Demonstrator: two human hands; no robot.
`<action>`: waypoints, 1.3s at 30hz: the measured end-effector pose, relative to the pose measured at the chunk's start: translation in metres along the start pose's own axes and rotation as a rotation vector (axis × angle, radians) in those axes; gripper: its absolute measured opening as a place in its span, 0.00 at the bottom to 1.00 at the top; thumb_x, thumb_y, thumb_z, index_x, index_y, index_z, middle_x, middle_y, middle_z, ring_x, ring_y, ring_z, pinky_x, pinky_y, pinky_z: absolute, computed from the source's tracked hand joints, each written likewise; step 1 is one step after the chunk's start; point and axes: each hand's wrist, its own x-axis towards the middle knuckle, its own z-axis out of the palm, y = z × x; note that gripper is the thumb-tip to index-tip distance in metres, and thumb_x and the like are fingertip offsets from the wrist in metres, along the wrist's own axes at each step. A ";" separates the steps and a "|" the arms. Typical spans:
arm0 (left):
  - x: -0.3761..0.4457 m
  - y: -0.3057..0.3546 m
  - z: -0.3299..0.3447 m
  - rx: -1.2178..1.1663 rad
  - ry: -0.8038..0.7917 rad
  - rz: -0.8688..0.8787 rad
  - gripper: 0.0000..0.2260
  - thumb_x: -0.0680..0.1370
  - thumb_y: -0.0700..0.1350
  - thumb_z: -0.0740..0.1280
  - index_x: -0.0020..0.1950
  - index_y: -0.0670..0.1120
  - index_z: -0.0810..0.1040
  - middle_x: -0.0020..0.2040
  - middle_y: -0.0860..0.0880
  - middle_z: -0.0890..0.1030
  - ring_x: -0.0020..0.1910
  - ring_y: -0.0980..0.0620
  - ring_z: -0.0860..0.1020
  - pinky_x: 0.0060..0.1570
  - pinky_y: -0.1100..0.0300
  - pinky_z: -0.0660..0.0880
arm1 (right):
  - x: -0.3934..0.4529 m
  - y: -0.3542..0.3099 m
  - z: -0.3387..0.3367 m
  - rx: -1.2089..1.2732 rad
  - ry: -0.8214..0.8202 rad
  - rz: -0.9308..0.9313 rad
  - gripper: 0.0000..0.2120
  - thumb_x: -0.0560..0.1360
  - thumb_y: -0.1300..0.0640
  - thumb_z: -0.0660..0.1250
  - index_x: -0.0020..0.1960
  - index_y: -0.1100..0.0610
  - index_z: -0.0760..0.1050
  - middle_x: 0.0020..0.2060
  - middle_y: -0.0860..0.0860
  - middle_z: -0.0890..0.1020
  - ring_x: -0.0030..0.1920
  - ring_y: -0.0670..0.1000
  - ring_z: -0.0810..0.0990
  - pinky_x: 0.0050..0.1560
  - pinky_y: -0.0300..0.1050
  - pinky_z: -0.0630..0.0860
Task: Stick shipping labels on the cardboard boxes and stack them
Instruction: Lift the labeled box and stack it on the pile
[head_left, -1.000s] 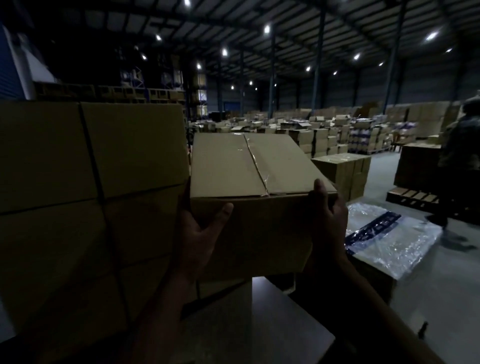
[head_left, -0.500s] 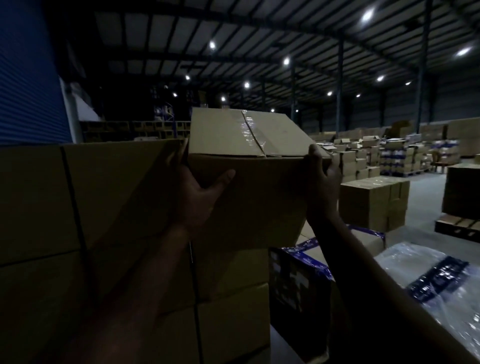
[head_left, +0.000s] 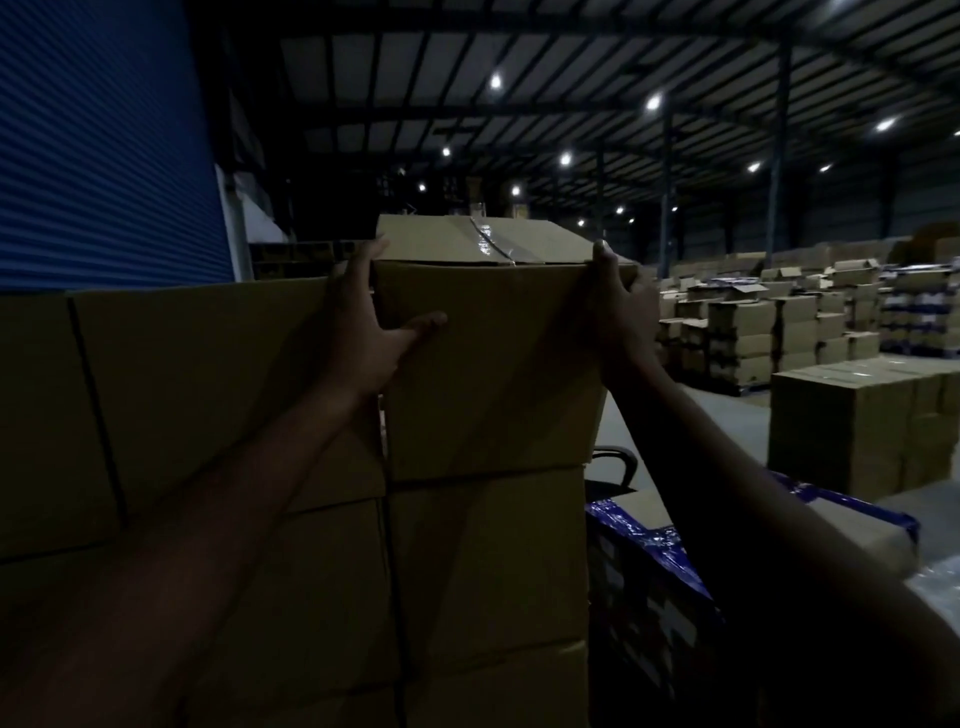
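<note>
Hidden: I can't see my right hand (head_left: 621, 306) fingers behind the taped brown cardboard box (head_left: 493, 364) | label: undeterminable | lower stack: too dark

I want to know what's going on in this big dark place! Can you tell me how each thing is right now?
top box: taped shut, sitting on the stack, held at both sides
left hand: fingers spread, pressing the box's left edge
right hand: gripping the box's right top corner
stack of boxes: closed, piled up
blue shutter: rolled down
ceiling lights: on
</note>
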 end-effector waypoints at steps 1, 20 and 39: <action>0.005 -0.004 0.002 0.044 -0.002 0.004 0.41 0.68 0.55 0.78 0.76 0.50 0.64 0.73 0.44 0.67 0.69 0.48 0.68 0.61 0.57 0.68 | 0.006 0.005 0.003 -0.002 -0.001 0.006 0.23 0.76 0.37 0.62 0.54 0.57 0.76 0.44 0.49 0.79 0.45 0.49 0.79 0.42 0.47 0.77; 0.036 -0.038 0.005 0.627 -0.039 0.142 0.45 0.63 0.78 0.63 0.68 0.47 0.73 0.65 0.43 0.75 0.65 0.42 0.71 0.68 0.46 0.63 | 0.037 0.034 0.031 -0.153 -0.061 0.009 0.20 0.77 0.38 0.61 0.35 0.51 0.68 0.31 0.46 0.73 0.31 0.44 0.72 0.31 0.39 0.67; 0.027 -0.045 0.004 0.639 -0.054 0.273 0.43 0.71 0.63 0.72 0.77 0.40 0.64 0.75 0.39 0.67 0.76 0.41 0.63 0.78 0.43 0.49 | -0.008 0.040 0.022 -0.222 -0.160 0.009 0.18 0.77 0.42 0.63 0.57 0.54 0.66 0.51 0.52 0.77 0.49 0.51 0.79 0.48 0.55 0.81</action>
